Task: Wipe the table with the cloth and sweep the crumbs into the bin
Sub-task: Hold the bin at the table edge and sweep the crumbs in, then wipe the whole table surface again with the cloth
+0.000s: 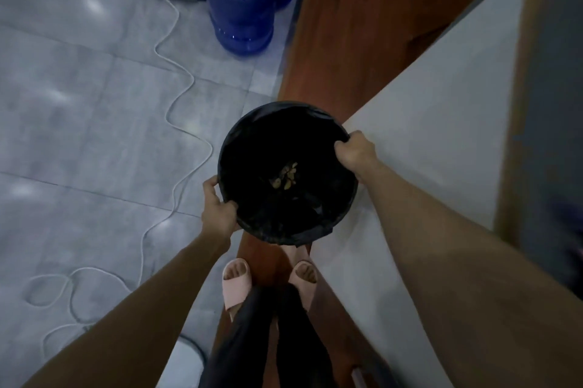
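The table [419, 141] runs off to the right, pale and bare as far as I can see it, with no cloth and no crumbs on the stretch in view, so the wiping looks done to me. The bin [252, 230], round with a black liner, is held up just beside the table's near corner, above the person's feet. The left hand [219, 209] is closed on the rim at the near left; the right hand [355, 151] is closed on the rim at the far right, next to the table edge. A small heap of brownish crumbs [285, 178] lies at the bottom, so the sweep seems finished; only setting the bin down appears left. No writing or brand is readable anywhere.
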### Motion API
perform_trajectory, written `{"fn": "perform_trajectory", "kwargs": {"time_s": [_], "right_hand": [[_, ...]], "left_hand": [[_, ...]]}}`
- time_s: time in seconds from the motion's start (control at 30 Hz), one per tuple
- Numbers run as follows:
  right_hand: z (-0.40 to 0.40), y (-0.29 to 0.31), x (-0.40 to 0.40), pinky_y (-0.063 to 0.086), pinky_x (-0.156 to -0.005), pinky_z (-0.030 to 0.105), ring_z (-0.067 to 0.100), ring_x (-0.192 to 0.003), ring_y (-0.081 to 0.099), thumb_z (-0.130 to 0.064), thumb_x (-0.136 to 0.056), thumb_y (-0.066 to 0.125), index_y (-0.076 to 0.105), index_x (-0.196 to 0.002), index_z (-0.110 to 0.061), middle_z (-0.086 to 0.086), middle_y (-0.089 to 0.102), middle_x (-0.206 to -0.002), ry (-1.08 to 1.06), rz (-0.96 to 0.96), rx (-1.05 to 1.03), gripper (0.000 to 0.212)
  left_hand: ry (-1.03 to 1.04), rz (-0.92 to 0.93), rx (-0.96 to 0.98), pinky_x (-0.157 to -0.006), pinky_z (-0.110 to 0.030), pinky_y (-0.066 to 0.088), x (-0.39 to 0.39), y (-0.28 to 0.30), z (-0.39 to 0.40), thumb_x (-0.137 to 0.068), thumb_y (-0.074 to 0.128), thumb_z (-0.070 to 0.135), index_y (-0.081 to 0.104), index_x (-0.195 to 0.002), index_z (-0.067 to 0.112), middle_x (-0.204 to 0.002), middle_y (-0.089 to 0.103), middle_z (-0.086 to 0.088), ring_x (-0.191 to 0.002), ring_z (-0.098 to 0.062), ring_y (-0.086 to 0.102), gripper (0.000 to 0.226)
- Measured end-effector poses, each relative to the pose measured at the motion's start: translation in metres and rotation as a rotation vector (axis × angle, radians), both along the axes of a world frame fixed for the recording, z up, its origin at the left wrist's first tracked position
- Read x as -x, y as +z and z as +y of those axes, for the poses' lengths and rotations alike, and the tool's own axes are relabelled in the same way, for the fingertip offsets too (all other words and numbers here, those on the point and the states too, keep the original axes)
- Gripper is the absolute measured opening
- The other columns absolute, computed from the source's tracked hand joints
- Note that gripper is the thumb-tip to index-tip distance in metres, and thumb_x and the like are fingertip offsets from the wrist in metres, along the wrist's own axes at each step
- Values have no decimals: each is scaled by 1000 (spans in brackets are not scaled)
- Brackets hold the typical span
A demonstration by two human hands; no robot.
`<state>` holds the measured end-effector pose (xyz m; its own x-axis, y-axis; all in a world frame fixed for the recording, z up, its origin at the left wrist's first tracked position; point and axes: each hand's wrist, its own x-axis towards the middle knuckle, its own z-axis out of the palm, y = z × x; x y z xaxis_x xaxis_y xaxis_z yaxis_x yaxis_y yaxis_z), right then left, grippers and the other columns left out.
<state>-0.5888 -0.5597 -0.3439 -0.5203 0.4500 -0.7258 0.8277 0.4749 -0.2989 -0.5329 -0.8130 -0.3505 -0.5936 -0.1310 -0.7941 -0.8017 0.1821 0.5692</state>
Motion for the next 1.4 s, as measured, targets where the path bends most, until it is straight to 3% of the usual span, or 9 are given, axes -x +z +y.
{"fn": "perform_trajectory", "kwargs": {"time_s": [0.17, 0.3, 0.37, 0.47, 0.67, 0.83, 0.97, 1.1, 1.4], "right_hand": [[10, -101, 0, 47, -99, 38, 35, -118, 52, -27, -97, 45, 36, -141, -2, 19, 48, -137, -6, -70, -58, 51], [19, -152, -3, 47, -99, 40, 36, -119, 52, -25, -96, 45, 39, -139, -2, 18, 48, -137, 14, -77, -110, 49], [21, -168, -4, 48, -98, 40, 36, -118, 52, -24, -95, 46, 39, -139, -2, 19, 49, -137, 8, -65, -122, 49], [23, -180, -8, 47, -97, 39, 37, -120, 51, -23, -96, 46, 35, -141, 0, 21, 46, -139, 33, -54, -147, 52], [4, -164, -21, 36, -110, 43, 39, -133, 38, -23, -94, 50, 17, -149, 3, 23, 34, -148, 93, 4, -201, 69], [-32, -105, -21, 32, -112, 45, 40, -134, 33, -21, -91, 54, 21, -147, 0, 24, 33, -147, 232, 153, -241, 68], [-57, -26, -22, 29, -114, 45, 38, -140, 24, -23, -93, 52, 18, -149, -5, 19, 25, -154, 238, 161, -209, 68], [-71, 70, -38, 28, -114, 45, 36, -138, 26, -19, -94, 51, 21, -148, -6, 18, 29, -152, 186, 281, -189, 64], [-30, 276, -98, 27, -117, 38, 26, -139, 28, -5, -92, 46, 30, -149, -7, 11, 35, -152, 128, 729, -313, 59]], "left_hand": [[-77, -25, 50, -74, -67, 54, 2, -102, 10, -85, 36, -6, 33, -125, 45, -93, 59, -6, -95, -44, 64, 65], [-57, -38, -17, -76, -66, 54, 5, -148, 26, -86, 35, -9, 30, -130, 44, -97, 60, -9, -89, -38, 64, 68], [-14, -60, -96, -79, -58, 57, 6, -163, 31, -89, 36, -12, 28, -138, 38, -99, 58, -6, -82, -28, 62, 70], [14, -79, -180, -61, -30, 58, 6, -171, 37, -87, 34, -19, 28, -142, 35, -108, 52, 4, -92, -15, 56, 77], [-142, -109, -62, -90, -29, 42, 13, -148, 40, -97, 40, 1, 4, -157, 25, -155, 35, -9, -130, -26, 44, 74], [-216, -27, 113, -114, -36, 28, 16, -91, 38, -100, 42, 13, 13, -157, 18, -161, 25, -9, -146, -30, 28, 63], [-253, 25, 120, -112, -46, 36, 12, -21, 35, -99, 40, 13, 20, -155, 17, -158, 31, -11, -137, -35, 40, 59], [-263, 81, 92, -100, -25, 32, -5, 66, 39, -99, 39, 7, 31, -151, 16, -151, 42, -10, -134, -30, 43, 53], [-234, 177, -78, -112, -39, 37, -58, 238, 69, -100, 42, 5, 45, -142, 16, -144, 51, -7, -129, -24, 49, 44]]}}
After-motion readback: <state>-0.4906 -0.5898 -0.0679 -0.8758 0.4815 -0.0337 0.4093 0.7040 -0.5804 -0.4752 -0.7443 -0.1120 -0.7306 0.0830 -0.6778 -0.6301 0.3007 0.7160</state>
